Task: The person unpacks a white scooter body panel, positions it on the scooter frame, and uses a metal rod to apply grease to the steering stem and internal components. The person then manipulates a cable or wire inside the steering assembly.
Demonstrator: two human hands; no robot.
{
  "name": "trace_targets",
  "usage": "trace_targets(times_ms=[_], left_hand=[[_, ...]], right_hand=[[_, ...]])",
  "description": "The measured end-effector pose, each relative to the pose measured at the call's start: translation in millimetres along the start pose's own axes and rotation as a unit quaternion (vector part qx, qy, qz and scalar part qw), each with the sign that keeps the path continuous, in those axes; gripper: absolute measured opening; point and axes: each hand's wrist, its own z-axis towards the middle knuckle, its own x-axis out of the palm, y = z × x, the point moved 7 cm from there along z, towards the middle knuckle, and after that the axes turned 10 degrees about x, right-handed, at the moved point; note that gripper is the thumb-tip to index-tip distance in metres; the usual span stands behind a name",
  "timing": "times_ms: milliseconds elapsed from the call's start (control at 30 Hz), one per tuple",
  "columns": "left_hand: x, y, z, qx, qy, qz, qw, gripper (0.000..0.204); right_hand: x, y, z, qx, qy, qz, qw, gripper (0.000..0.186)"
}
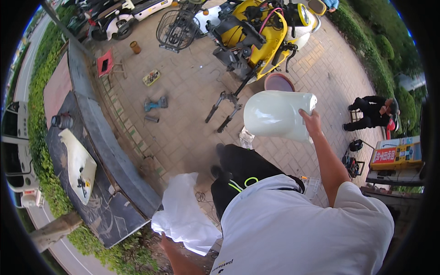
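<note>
My right hand [312, 123] grips the edge of a glossy, pale curved plastic panel [273, 113], held up in front of me to the right. Down at the lower left, my left hand [167, 243] is closed on the edge of a crumpled white plastic bag [185, 213], which hangs beside my leg; most of its fingers are behind the bag. Beyond the panel stands a partly stripped yellow scooter [261, 43], its front fork [223, 110] bare with no wheel in it.
On my left, a dark bench [114, 215] bears another pale panel [79, 165]. A blue power tool [156, 104], a parts box [151, 78] and a red stool [105, 63] are on the paving. A round basin [279, 82] sits behind the held panel. A person [373, 112] sits at right.
</note>
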Motion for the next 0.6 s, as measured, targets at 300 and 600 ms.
trace_targets(times_ms=[300, 600], left_hand=[[241, -59, -2, 0.201, 0.25, 0.299, 0.899, 0.059], [473, -237, -100, 0.253, 0.433, 0.357, 0.788, 0.037]], right_hand=[[36, -3, 1, 0.066, 0.047, -0.061, 0.995, 0.051], [60, -33, -13, 0.137, 0.055, -0.088, 0.985, 0.047]])
